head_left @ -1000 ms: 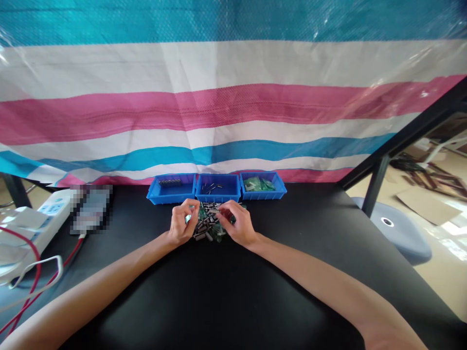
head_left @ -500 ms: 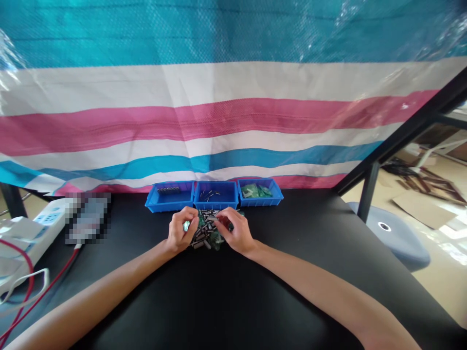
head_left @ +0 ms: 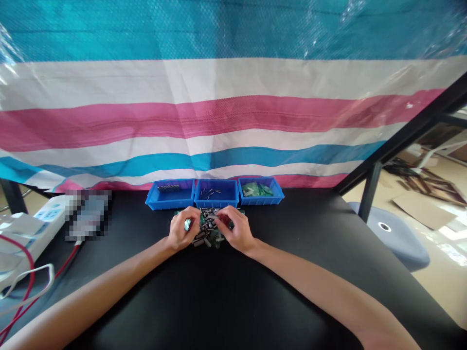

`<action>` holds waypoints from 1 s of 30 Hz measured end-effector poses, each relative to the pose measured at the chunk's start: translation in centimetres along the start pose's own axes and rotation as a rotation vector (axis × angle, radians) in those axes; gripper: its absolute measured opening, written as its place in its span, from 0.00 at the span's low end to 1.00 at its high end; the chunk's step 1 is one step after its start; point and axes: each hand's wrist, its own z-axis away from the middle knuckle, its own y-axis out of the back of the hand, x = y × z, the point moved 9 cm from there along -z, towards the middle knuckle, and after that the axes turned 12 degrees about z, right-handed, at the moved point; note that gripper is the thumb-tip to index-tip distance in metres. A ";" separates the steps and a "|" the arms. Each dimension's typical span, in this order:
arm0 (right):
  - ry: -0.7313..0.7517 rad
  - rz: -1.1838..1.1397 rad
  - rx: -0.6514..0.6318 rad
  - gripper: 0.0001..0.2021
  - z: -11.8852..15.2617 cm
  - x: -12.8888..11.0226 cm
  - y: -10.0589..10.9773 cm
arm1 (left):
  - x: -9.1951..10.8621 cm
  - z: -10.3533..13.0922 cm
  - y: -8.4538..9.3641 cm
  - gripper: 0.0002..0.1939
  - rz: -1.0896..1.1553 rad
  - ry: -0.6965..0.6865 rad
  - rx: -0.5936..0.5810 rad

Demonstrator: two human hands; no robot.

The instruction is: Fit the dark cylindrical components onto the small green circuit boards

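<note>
A pile of small metal parts [head_left: 207, 232], with dark and silvery cylinders, thin pins and green circuit-board pieces, lies on the black table between my hands. My left hand [head_left: 183, 228] is closed at the pile's left side, thumb and fingertips together; whatever is between them is hidden. Green shows through the loop of its fingers. On the right side, my right hand [head_left: 237, 229] pinches a small silvery metal piece [head_left: 213, 217] between thumb and forefinger, above the pile.
Behind the pile stand three blue bins: a left bin [head_left: 171, 201] with a row of metal cylinders, a middle bin [head_left: 217, 200] with thin pins, a right bin [head_left: 261, 198] with green boards. A power strip [head_left: 45, 218] and red cable [head_left: 67, 260] lie left. A striped tarp [head_left: 219, 116] hangs behind.
Both hands stay almost in place over the pile. The fingers of my left hand have shifted slightly, and the view has tilted a little.
</note>
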 end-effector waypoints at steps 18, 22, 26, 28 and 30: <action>-0.005 0.007 -0.004 0.04 0.1 0.1 -0.1 | -0.6 0.1 0.6 0.14 0.130 0.018 0.109; -0.007 0.009 -0.001 0.04 0.1 0.2 -0.1 | -0.6 0.1 0.7 0.14 0.122 0.008 0.117; -0.004 0.004 -0.002 0.04 0.1 0.1 -0.1 | -0.6 0.1 0.6 0.14 0.119 0.004 0.118; -0.004 0.002 -0.004 0.04 0.1 0.1 -0.1 | -0.6 0.0 0.6 0.14 0.112 0.008 0.119; -0.004 0.002 -0.005 0.04 0.1 0.1 -0.1 | -0.5 0.0 0.7 0.14 0.097 0.003 0.124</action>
